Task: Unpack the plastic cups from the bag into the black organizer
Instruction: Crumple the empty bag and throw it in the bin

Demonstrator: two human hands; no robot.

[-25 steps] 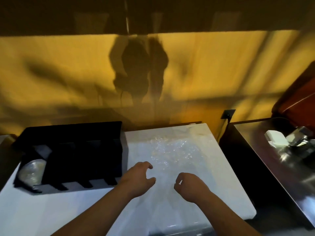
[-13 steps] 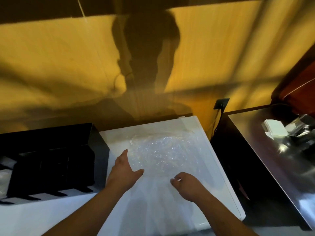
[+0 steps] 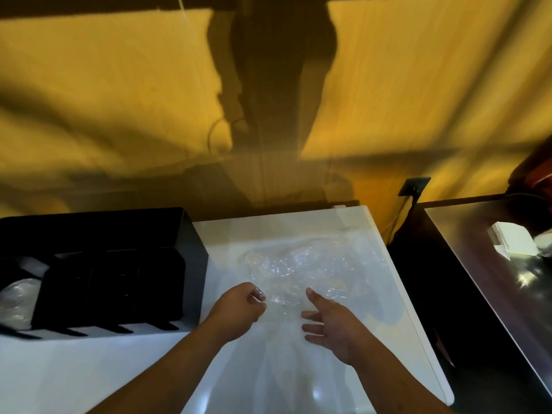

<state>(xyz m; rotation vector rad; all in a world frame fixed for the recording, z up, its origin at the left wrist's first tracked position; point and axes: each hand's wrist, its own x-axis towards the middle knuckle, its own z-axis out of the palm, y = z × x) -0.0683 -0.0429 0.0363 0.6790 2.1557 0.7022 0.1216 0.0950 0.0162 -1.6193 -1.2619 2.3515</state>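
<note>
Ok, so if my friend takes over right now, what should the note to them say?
Left hand: fingers curled at the near edge of the clear bag, apparently pinching the plastic.
Right hand: open, fingers spread, on or just above the bag.
The bag lies crumpled on the white table; the cups inside cannot be made out. The black organizer stands to the bag's left, with something clear at its far-left end, perhaps cups already placed.
Left to do: open the bag and move the cups into the organizer.
</note>
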